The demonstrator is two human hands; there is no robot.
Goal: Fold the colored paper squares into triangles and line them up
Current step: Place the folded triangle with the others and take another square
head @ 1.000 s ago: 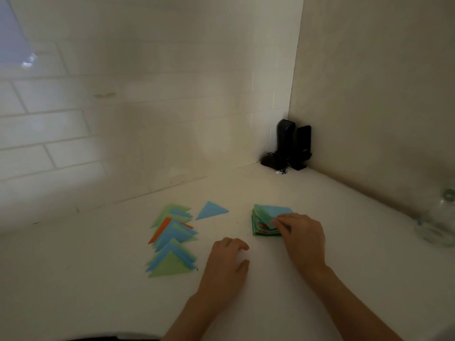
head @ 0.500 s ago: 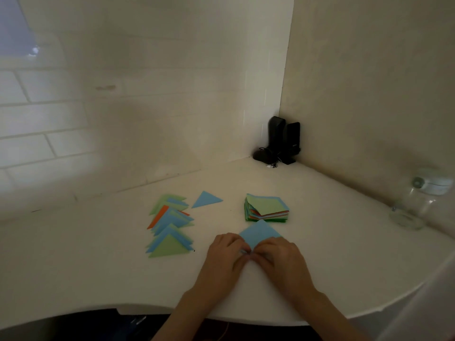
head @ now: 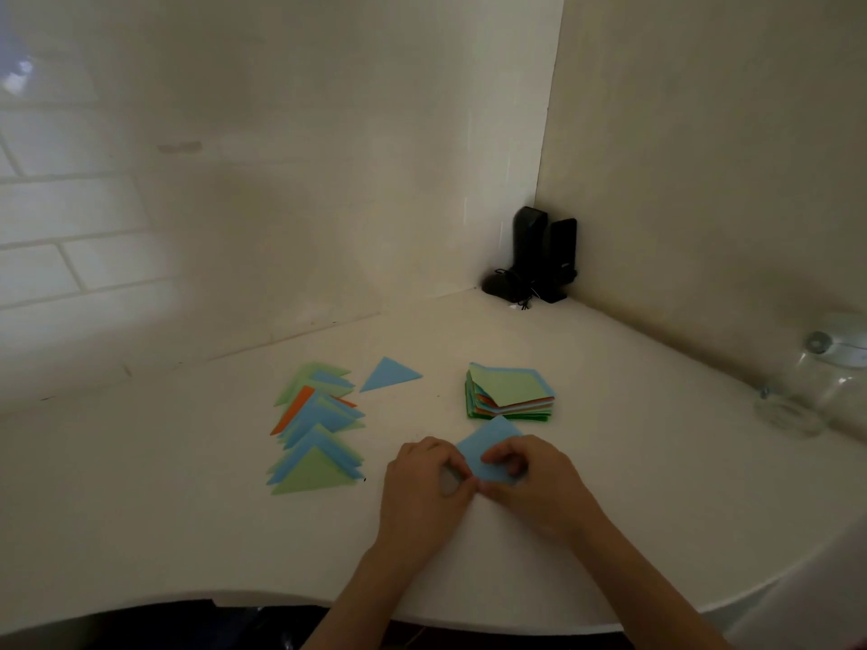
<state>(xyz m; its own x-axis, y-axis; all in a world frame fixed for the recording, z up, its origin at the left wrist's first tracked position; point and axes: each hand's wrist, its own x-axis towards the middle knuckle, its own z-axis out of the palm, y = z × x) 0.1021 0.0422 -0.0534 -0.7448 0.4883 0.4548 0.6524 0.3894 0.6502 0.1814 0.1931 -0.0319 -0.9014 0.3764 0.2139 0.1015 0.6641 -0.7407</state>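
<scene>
Below centre of the frame, both hands, left hand (head: 424, 480) and right hand (head: 539, 485), are pinching 1 light-blue paper square (head: 492, 455) on the white counter (head: 187, 532); thin and floppy, it is probably best gripped at its corners.

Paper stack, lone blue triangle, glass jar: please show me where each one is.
Paper stack (head: 511, 389), head view, on its green top sheet.
Lone blue triangle (head: 390, 373), head view, at its middle.
Glass jar (head: 807, 391), head view, on its clear wall.
</scene>
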